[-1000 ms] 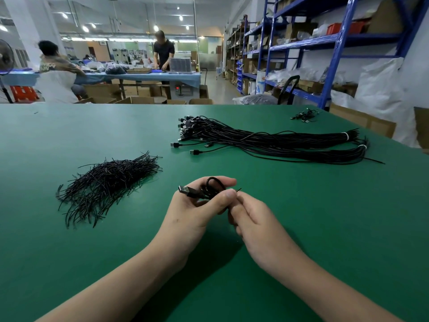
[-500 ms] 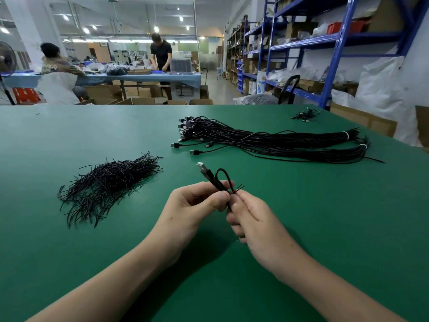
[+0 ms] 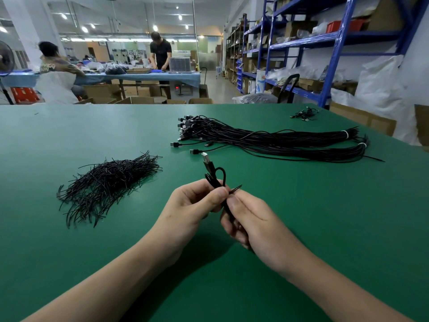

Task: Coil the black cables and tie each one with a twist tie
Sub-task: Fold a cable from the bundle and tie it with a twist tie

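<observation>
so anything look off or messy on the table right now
Nothing damaged. Two plugs stray from the left end of the big cable bundle, and a small tangle sits alone near the far right edge.

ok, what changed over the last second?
The coiled cable turned in the grip: its USB plug, pointing left a second ago, now points up. The left hand and right hand still grip it, twist tie ends sticking out. No change to the tie pile or cable bundle.

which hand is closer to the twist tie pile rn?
Left. The left hand sits right of the twist tie pile, apart from it; the right hand is farther right, beyond the left. Both hold the coiled cable.
</observation>
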The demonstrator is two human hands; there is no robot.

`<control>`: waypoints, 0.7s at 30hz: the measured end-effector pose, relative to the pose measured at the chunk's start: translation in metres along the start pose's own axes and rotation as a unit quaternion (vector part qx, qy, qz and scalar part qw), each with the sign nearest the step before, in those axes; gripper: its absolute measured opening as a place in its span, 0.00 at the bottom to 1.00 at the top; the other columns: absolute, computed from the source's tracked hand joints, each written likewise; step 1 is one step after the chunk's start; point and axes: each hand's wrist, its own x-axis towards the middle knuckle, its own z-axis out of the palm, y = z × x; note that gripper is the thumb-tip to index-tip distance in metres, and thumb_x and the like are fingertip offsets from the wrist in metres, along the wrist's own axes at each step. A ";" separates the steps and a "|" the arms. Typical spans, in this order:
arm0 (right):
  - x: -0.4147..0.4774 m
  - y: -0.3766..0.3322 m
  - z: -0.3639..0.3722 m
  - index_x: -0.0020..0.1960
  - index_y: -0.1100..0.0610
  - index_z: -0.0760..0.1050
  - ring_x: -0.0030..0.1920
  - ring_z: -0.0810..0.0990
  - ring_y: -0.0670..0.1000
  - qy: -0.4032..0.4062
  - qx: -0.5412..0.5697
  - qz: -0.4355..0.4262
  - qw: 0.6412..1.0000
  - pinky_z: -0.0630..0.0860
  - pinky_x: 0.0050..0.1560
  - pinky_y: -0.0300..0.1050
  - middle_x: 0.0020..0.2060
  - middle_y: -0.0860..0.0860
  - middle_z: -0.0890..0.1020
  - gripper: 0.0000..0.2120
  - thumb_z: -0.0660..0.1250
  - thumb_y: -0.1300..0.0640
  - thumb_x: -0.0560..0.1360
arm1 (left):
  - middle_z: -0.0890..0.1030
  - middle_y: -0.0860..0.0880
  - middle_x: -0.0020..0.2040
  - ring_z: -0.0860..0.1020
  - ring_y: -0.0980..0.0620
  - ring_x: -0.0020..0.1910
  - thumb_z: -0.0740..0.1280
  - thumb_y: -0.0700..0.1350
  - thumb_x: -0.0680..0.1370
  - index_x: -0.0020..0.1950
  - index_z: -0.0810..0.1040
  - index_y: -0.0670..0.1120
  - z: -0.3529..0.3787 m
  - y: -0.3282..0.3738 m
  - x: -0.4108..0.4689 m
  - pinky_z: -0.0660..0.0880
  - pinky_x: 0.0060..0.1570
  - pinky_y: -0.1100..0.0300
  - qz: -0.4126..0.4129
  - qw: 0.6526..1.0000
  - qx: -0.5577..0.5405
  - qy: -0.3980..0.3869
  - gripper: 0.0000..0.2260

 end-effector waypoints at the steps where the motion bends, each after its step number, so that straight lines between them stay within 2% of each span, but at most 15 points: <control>1: -0.001 -0.002 -0.001 0.52 0.54 0.76 0.29 0.69 0.45 0.011 -0.033 -0.010 0.999 0.67 0.31 0.38 0.32 0.47 0.77 0.14 0.53 0.51 0.86 | 0.77 0.55 0.34 0.72 0.61 0.33 0.72 0.49 0.76 0.46 0.85 0.46 0.000 0.001 -0.001 0.68 0.35 0.73 0.004 1.000 0.005 -0.003 0.07; 4: -0.003 -0.005 -0.004 0.44 0.51 0.77 0.30 0.74 0.46 0.063 -0.126 -0.046 0.989 0.70 0.34 0.40 0.30 0.48 0.78 0.17 0.55 0.50 0.86 | 0.80 0.55 0.35 0.73 0.62 0.31 0.70 0.52 0.75 0.44 0.84 0.47 0.000 0.004 -0.003 0.69 0.35 0.73 0.010 1.000 0.014 -0.006 0.09; 7: 0.000 -0.004 -0.008 0.44 0.51 0.80 0.31 0.77 0.47 0.133 -0.132 -0.064 0.980 0.73 0.35 0.44 0.31 0.50 0.78 0.13 0.61 0.51 0.83 | 0.81 0.55 0.39 0.69 0.59 0.33 0.72 0.54 0.74 0.46 0.86 0.50 -0.002 0.003 -0.001 0.67 0.36 0.69 -0.017 0.999 0.028 0.026 0.09; 10: 0.001 -0.002 -0.011 0.43 0.48 0.83 0.30 0.77 0.41 0.191 -0.137 -0.070 0.969 0.70 0.33 0.32 0.29 0.42 0.79 0.09 0.68 0.51 0.80 | 0.81 0.51 0.42 0.69 0.57 0.35 0.71 0.54 0.74 0.46 0.86 0.49 -0.001 0.002 0.000 0.69 0.36 0.64 -0.033 0.999 0.022 0.035 0.10; 13: 0.001 0.000 -0.010 0.40 0.47 0.83 0.32 0.78 0.42 0.225 -0.188 -0.099 0.951 0.69 0.33 0.31 0.31 0.38 0.81 0.07 0.72 0.51 0.77 | 0.75 0.48 0.38 0.70 0.53 0.35 0.73 0.59 0.72 0.44 0.83 0.42 -0.001 0.001 -0.001 0.69 0.42 0.55 -0.036 0.997 0.042 0.047 0.19; 15: 0.001 0.002 -0.010 0.40 0.47 0.83 0.33 0.77 0.46 0.232 -0.250 -0.131 0.931 0.69 0.33 0.35 0.33 0.42 0.81 0.06 0.73 0.52 0.76 | 0.74 0.48 0.36 0.70 0.52 0.35 0.75 0.59 0.72 0.41 0.81 0.42 -0.001 0.000 -0.001 0.68 0.44 0.52 -0.038 0.997 0.053 0.052 0.19; 17: 0.001 0.002 -0.010 0.40 0.48 0.81 0.32 0.75 0.47 0.232 -0.322 -0.167 0.903 0.71 0.32 0.42 0.31 0.42 0.77 0.06 0.72 0.51 0.76 | 0.75 0.53 0.33 0.70 0.53 0.34 0.75 0.57 0.74 0.37 0.82 0.48 0.001 0.001 -0.001 0.69 0.41 0.55 -0.039 0.996 0.068 0.052 0.14; 19: 0.001 0.000 -0.012 0.39 0.48 0.79 0.32 0.70 0.45 0.230 -0.398 -0.203 0.865 0.70 0.33 0.41 0.31 0.40 0.72 0.07 0.70 0.51 0.76 | 0.76 0.54 0.33 0.71 0.55 0.34 0.74 0.55 0.74 0.37 0.83 0.48 0.002 0.000 0.000 0.71 0.40 0.56 -0.047 0.994 0.081 0.050 0.13; 21: 0.001 -0.002 -0.014 0.40 0.49 0.78 0.34 0.69 0.43 0.219 -0.459 -0.226 0.831 0.67 0.34 0.39 0.33 0.42 0.74 0.07 0.68 0.51 0.77 | 0.78 0.51 0.35 0.73 0.54 0.36 0.74 0.57 0.74 0.39 0.83 0.44 0.002 -0.001 0.000 0.72 0.42 0.52 -0.063 0.992 0.097 0.045 0.16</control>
